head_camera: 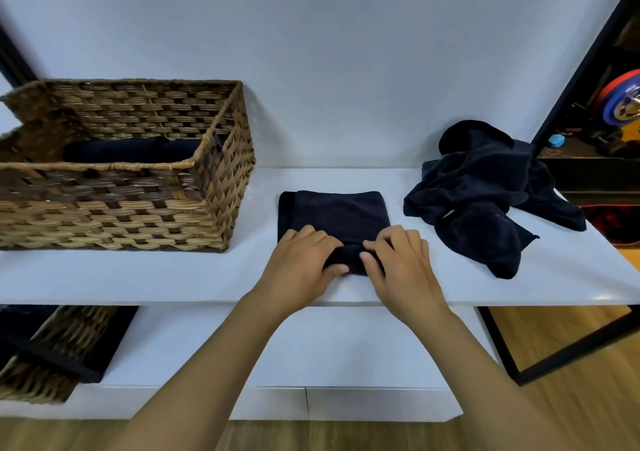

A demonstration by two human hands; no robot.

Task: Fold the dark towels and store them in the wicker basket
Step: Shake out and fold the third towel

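The folded towel point(334, 215) is pinched at its near edge by both the left hand point(301, 267) and right hand point(403, 270), fingers curled on cloth; the wicker basket point(221, 173) is found far-left, nearer the left hand.

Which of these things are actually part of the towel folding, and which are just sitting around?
Part of the job:
- folded towel, gripped by left hand and right hand
- wicker basket, dark towels already inside
- crumpled towel pile

Just lying about:
- second basket on the lower shelf
- coloured wheel behind the frame
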